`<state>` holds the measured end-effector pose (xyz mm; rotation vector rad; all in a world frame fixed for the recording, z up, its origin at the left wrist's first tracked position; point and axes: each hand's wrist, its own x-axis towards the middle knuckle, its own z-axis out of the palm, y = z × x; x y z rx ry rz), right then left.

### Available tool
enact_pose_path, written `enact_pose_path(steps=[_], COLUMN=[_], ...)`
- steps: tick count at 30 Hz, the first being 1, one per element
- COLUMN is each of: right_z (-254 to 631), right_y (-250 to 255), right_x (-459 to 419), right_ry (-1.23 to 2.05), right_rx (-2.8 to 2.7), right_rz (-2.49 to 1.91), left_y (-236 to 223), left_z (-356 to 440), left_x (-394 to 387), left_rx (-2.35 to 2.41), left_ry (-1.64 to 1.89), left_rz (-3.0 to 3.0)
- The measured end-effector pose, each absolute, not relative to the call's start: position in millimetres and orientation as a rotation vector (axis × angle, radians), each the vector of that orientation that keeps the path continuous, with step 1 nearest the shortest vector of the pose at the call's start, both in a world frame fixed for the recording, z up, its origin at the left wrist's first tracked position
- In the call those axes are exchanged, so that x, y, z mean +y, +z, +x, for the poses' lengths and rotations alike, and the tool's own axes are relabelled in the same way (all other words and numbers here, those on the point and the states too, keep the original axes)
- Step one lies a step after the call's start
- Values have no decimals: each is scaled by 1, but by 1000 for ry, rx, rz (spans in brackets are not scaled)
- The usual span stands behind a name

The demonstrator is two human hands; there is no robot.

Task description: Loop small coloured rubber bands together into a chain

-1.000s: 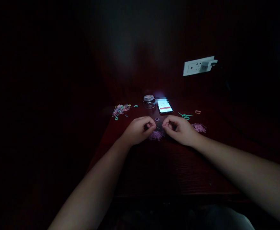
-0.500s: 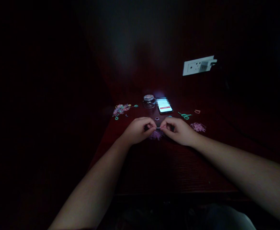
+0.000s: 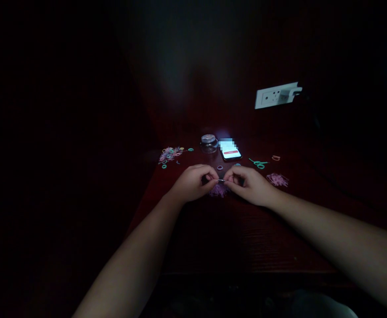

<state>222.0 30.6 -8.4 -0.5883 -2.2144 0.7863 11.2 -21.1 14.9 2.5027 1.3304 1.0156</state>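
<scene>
In the head view my left hand (image 3: 198,183) and my right hand (image 3: 248,184) meet over the dark red table, thumbs pinched against fingers. Between the two pinches runs a short, thin, pale elastic band (image 3: 221,180), gripped at both ends. Its ends are hidden by the fingertips. Under the hands lies a pile of purple elastic bands (image 3: 218,191), partly covered. Just beyond the fingers sits a small pinkish ring-shaped band (image 3: 220,168). A heap of pink bands (image 3: 277,179) is to the right of my right hand.
Mixed coloured bands (image 3: 170,154) are heaped at the back left. A see-through lidded jar (image 3: 209,143) stands beside a lit phone (image 3: 231,149). Green looped pieces (image 3: 258,164) and an orange band (image 3: 276,157) lie at right. A wall socket (image 3: 277,95) holds a plug. Surroundings are dark.
The whole view has shifted slightly, so everything sits a little lower and to the right. Both hands keep their pinch on the band, which shows a little more between the fingertips.
</scene>
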Motion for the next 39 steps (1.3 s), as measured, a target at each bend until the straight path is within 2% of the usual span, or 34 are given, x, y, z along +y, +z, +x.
enact_pose_path(steps=[39], right_z=[223], right_y=[-7], right_x=[30], right_ry=[713], right_rx=[-2264], right_rz=[-569], left_y=[13], left_z=[3], left_x=[-18], left_rx=[1327], left_ry=[959], left_rz=[2507])
